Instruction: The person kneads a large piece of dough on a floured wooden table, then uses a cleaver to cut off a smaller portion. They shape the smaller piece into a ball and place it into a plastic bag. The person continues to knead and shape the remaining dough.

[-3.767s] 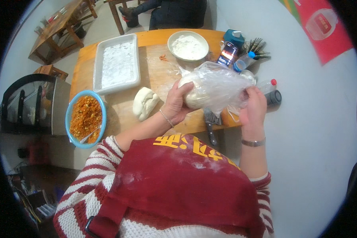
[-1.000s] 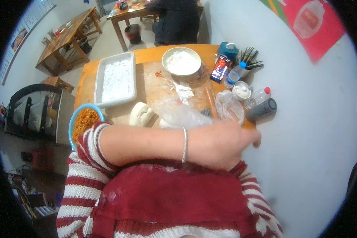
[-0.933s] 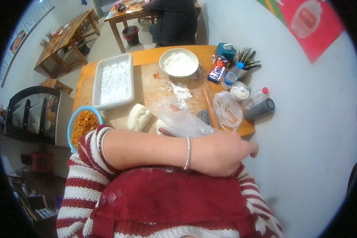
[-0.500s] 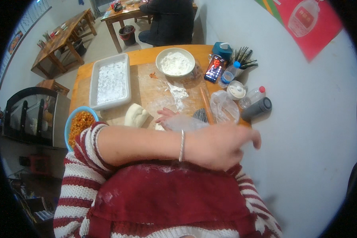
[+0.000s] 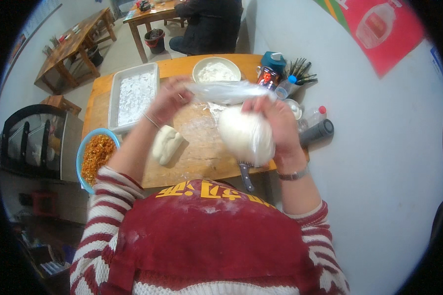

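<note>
Both my hands are raised over the wooden board (image 5: 194, 164), a clear plastic bag (image 5: 226, 92) stretched between them. My left hand (image 5: 174, 98) is closed on the bag's left end. The fingers of my right hand (image 5: 275, 120) grip the other end, blurred a little by motion. A large white lump of dough (image 5: 243, 132) hangs beside my right hand, its right part under shiny plastic. On the board to the left lies a smaller piece of dough (image 5: 166, 145). Below the large lump a knife (image 5: 246, 177) sticks out with its dark handle toward me; its blade is mostly hidden.
A floured white tray (image 5: 158, 93) and a bowl of flour (image 5: 196, 73) stand at the back. At left is a blue bowl (image 5: 79, 169) of orange-brown filling. A phone (image 5: 268, 78), bottles (image 5: 314, 118) and a dark flask (image 5: 320, 132) line the right. A person (image 5: 209, 27) sits beyond.
My left forearm has swung back from across my front to the left. Both hands have risen, and the bag and large dough lump are now up in view. The knife handle shows.
</note>
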`<action>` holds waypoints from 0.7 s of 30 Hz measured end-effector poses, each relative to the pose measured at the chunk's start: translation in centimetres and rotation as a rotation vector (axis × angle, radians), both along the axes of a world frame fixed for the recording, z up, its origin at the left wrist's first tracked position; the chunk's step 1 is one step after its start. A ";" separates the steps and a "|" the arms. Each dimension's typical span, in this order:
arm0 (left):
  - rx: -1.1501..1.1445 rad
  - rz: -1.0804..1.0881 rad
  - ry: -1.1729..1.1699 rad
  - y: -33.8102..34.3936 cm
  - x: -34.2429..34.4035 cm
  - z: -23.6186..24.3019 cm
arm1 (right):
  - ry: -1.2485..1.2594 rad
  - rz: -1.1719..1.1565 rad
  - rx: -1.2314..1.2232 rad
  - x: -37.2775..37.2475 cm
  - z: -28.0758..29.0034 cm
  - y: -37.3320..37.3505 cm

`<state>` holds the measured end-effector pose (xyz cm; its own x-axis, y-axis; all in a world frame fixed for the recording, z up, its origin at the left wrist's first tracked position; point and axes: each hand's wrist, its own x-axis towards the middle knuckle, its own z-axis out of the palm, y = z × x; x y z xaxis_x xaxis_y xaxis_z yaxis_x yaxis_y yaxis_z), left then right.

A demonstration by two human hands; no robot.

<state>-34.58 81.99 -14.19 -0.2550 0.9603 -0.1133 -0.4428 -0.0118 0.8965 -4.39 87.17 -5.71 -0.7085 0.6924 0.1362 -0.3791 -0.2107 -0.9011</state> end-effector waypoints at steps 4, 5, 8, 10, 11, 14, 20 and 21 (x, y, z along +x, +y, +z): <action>-0.118 -0.110 -0.170 -3.1 10.5 -6.6 | 0.071 -0.531 -0.266 -4.7 -0.5 2.4; -0.097 -0.168 -0.048 -4.3 12.7 -6.9 | -0.034 -0.574 -0.240 -5.3 -1.4 2.7; 0.160 -0.307 0.123 -6.0 15.6 -5.7 | -0.288 -0.572 -0.078 -5.1 -4.5 3.4; 0.111 -0.242 0.214 -6.4 14.3 -3.7 | -0.468 -0.496 0.030 -3.8 -6.2 3.2; 0.092 -0.218 0.268 -6.3 13.0 -2.6 | -0.513 -0.476 0.022 -2.9 -6.6 3.1; 0.098 -0.060 0.163 -5.3 9.0 0.3 | -0.678 -0.382 0.020 -0.5 -7.5 2.2; -0.024 -0.031 0.029 -2.5 6.5 2.6 | -0.422 -0.207 0.080 2.6 -7.3 -1.6; -0.050 -0.041 -0.007 -2.1 5.9 2.9 | -0.369 -0.179 0.068 3.0 -7.1 -2.2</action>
